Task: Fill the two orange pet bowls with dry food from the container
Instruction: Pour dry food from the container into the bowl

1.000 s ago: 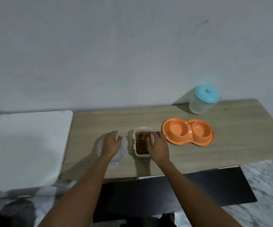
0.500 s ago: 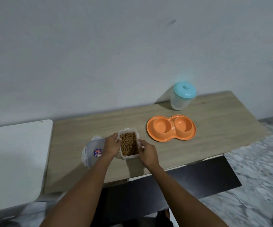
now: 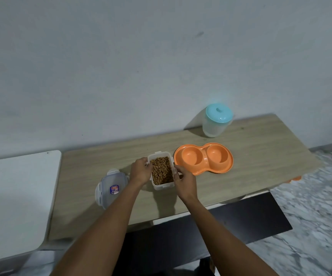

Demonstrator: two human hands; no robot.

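We are holding the open container between both hands over the wooden table. Our left hand is gripping its left wall, fingers curling over the rim. Our right hand is gripping the near right corner with bent fingers. The container is sitting just left of the orange double bowl, near it but not touching. We cannot tell whether its base is resting on the table or hanging a little above it. Brown dry food is filling it almost to the rim. Both hollows of the orange bowl are showing bare plastic. The container's clear lid, with a small sticker on it, is lying flat on the table just left of our left wrist. A frosted jar with a teal cap is standing upright behind the bowl, close to the wall. A white surface is adjoining the table's left end.
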